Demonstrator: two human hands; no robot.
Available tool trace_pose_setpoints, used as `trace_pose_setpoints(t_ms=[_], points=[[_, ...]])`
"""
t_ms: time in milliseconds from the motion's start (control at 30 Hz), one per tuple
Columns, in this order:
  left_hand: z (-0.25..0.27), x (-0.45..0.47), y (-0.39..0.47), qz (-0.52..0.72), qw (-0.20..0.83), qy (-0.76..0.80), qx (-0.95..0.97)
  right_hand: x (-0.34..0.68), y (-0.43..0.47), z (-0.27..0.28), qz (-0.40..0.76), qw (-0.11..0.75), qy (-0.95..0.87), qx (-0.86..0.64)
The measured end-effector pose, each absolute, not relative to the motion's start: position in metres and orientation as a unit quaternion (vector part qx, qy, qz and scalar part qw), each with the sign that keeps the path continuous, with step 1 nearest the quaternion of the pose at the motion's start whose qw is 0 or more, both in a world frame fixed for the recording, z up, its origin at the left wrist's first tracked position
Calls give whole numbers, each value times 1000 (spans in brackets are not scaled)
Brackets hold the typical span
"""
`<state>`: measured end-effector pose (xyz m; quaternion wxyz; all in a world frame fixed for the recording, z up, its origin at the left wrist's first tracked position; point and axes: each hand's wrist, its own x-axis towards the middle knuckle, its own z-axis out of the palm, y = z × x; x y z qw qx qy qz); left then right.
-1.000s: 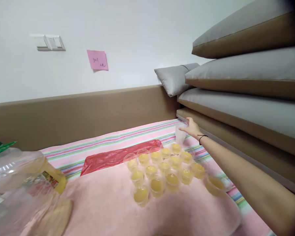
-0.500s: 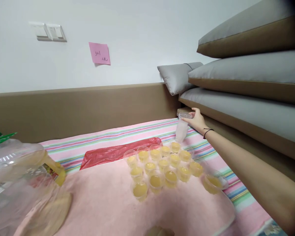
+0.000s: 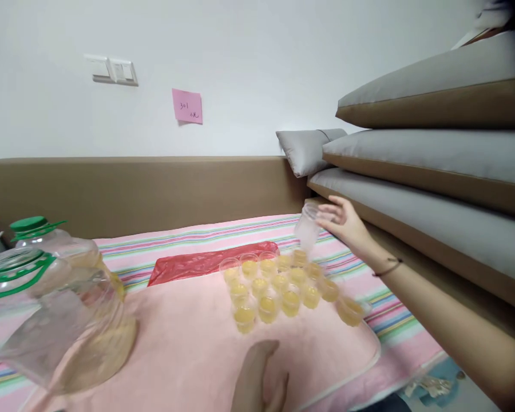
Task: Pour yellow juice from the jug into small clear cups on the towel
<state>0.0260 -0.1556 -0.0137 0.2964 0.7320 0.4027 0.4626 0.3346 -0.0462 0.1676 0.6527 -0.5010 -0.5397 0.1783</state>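
Observation:
My right hand (image 3: 345, 226) is at the far right of the cups, its fingers apart beside the rim of a tall stack of clear plastic cups (image 3: 308, 232). Whether the fingertips still touch that rim is hard to see. My left hand (image 3: 257, 375) is low over the pink cloth (image 3: 184, 332), fingers apart, with nothing in it. Between the hands stand several clear plastic cups of yellow liquid (image 3: 267, 309) in close rows. One cup of yellow liquid (image 3: 349, 312) is at the right end, near a clear lid or rim.
Large clear jugs (image 3: 64, 309) with green fittings stand at the left. A red plastic bag (image 3: 210, 263) lies behind the cups on the striped sheet (image 3: 189, 237). Grey and brown cushions (image 3: 424, 154) are piled at the right, and a brown headboard (image 3: 154, 186) runs along the wall.
My right hand has opened and drawn slightly away from the cup stack. My left hand has come up into view at the bottom. The camera view has shifted, bringing more of the jugs in.

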Motion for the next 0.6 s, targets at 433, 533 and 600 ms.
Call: trace_pose_setpoints(t_ms=[433,533,600], points=[[30,9,-160,444,407,385,699,194,-193,61,470,596,-503,-415],[35,6,-164,435,410,376,709,192,-199,63,462,602,-497,-420],[38,5,-166,443,410,362,711,192,-202,66,457,601,-493,-431]])
